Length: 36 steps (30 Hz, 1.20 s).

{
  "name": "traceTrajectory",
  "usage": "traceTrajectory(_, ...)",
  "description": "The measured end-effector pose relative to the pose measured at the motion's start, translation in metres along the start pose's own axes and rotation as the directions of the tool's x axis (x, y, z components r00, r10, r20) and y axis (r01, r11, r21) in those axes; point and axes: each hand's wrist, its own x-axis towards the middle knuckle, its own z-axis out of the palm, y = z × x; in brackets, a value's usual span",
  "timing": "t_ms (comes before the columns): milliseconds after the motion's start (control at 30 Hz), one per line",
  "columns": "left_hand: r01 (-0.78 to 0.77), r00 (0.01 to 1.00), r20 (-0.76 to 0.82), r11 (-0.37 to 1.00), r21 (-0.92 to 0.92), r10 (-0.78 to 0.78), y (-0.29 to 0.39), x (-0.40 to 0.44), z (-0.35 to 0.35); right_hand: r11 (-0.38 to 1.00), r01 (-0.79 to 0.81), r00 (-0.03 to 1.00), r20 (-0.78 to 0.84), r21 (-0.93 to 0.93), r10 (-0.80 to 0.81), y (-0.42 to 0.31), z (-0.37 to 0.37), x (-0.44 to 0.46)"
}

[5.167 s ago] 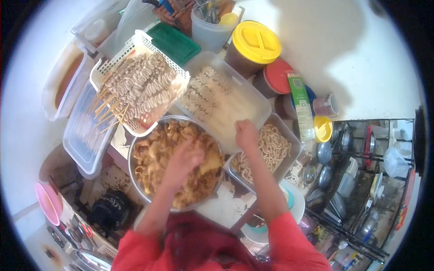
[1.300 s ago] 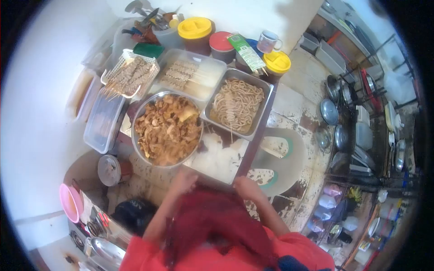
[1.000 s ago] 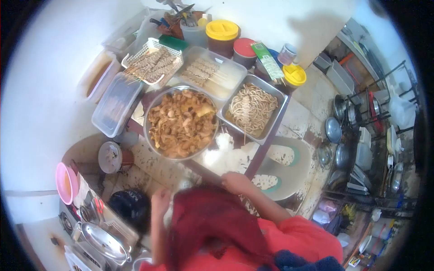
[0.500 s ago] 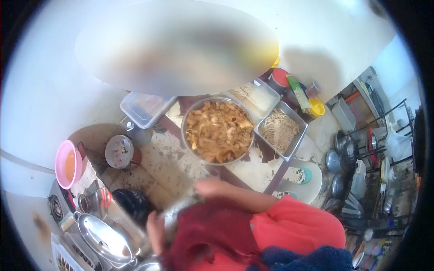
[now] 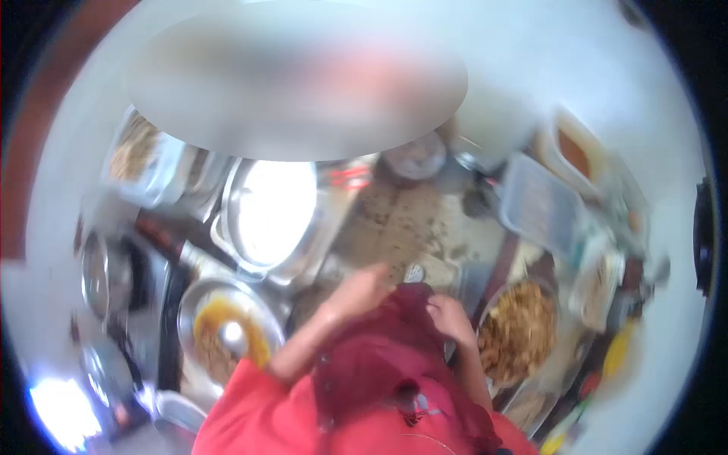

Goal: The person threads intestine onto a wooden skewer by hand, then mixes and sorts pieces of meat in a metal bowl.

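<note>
Below the centre of the head view, a maroon apron [image 5: 379, 334] hangs over my red top. My left hand [image 5: 360, 292] is closed at the apron's left edge, its fingertips smeared by motion. At the opposite edge, my right hand [image 5: 450, 315] has its fingers bent on the cloth. The apron bunches up between the two hands. Just beyond them is a small white round thing with dark print [image 5: 413, 274], too blurred to name. To the right of my right hand stands a basin of brown cooked food [image 5: 519, 330].
A large shiny oval pan [image 5: 271, 208] lies ahead on the left. Nearer is a metal bowl with yellow-brown liquid [image 5: 231, 334]. A lidded clear plastic box [image 5: 540, 201] and a tub of orange liquid [image 5: 574, 154] are at the right. A lidded pot [image 5: 413, 157] stands farther back.
My view has swung left: the food basin has shifted from the centre to the right, and the oval pan from lower left to upper centre. My hands, apart before, are now together at the apron.
</note>
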Motion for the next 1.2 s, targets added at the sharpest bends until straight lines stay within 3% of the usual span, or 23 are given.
traceTrajectory(133,-0.018,0.971,-0.241,0.996,-0.092,-0.004,0.004,-0.013,-0.011,0.999,0.011,0.963,0.271,-0.031,-0.002,0.012,-0.020,0.074)
traceTrajectory(233,0.089,0.897,-0.425,0.991,-0.100,-0.123,0.011,-0.026,-0.020,0.940,0.285,0.887,0.423,-0.186,-0.185,0.008,-0.040,0.145)
traceTrajectory(300,0.215,0.776,-0.562,0.958,-0.190,-0.285,0.021,-0.036,-0.018,0.931,0.302,0.845,0.510,-0.207,-0.161,-0.037,-0.070,0.181)
traceTrajectory(367,0.281,0.644,-0.641,0.909,-0.308,-0.417,0.030,-0.041,-0.014,0.873,0.462,0.786,0.527,-0.156,-0.322,-0.050,-0.084,0.221)
traceTrajectory(467,0.301,0.415,-0.676,0.793,-0.530,-0.609,0.049,-0.056,-0.002,0.738,0.640,0.680,0.606,-0.216,-0.413,-0.080,-0.097,0.267)
traceTrajectory(567,0.299,0.204,-0.675,0.702,-0.646,-0.709,0.057,-0.075,0.022,0.645,0.709,0.622,0.683,-0.285,-0.382,-0.104,-0.093,0.289)
traceTrajectory(733,0.372,0.021,-0.580,0.545,-0.752,-0.814,0.052,-0.109,0.062,0.567,0.799,0.499,0.749,-0.201,-0.436,-0.139,-0.068,0.278)
traceTrajectory(867,0.343,0.042,-0.550,0.529,-0.776,-0.834,0.035,-0.132,0.067,0.568,0.812,0.448,0.763,-0.131,-0.465,-0.140,-0.031,0.249)
traceTrajectory(933,0.371,0.049,-0.565,0.540,-0.756,-0.824,0.020,-0.151,0.072,0.627,0.742,0.500,0.819,-0.236,-0.283,-0.157,-0.013,0.219)
traceTrajectory(967,0.385,0.116,-0.595,0.588,-0.711,-0.795,0.005,-0.159,0.069,0.622,0.740,0.490,0.839,-0.257,-0.236,-0.160,0.002,0.205)
traceTrajectory(1000,0.346,0.183,-0.439,0.475,-0.809,-0.880,-0.001,-0.168,0.055,0.629,0.740,0.491,0.829,-0.237,-0.266,-0.143,0.024,0.203)
traceTrajectory(1033,0.358,0.179,-0.605,0.624,-0.695,-0.776,-0.037,-0.178,0.077,0.577,0.779,0.459,0.850,-0.246,-0.257,-0.127,0.047,0.202)
traceTrajectory(1067,0.230,0.235,-0.456,0.505,-0.832,-0.859,-0.025,-0.187,0.050,0.604,0.749,0.509,0.821,-0.273,-0.259,-0.127,0.061,0.189)
traceTrajectory(1100,0.148,0.322,-0.574,0.639,-0.755,-0.753,-0.064,-0.202,0.065,0.695,0.677,0.539,0.807,-0.242,-0.244,-0.151,0.055,0.174)
traceTrajectory(1133,0.097,0.344,-0.627,0.690,-0.717,-0.699,-0.087,-0.209,0.068,0.744,0.632,0.619,0.719,-0.218,-0.316,-0.167,0.050,0.157)
traceTrajectory(1167,0.049,0.353,-0.664,0.722,-0.690,-0.659,-0.108,-0.216,0.060,0.836,0.511,0.686,0.680,-0.198,-0.258,-0.163,0.073,0.157)
traceTrajectory(1200,0.078,0.437,-0.634,0.729,-0.680,-0.638,-0.119,-0.220,0.046,0.856,0.485,0.770,0.551,-0.180,-0.321,-0.163,0.082,0.147)
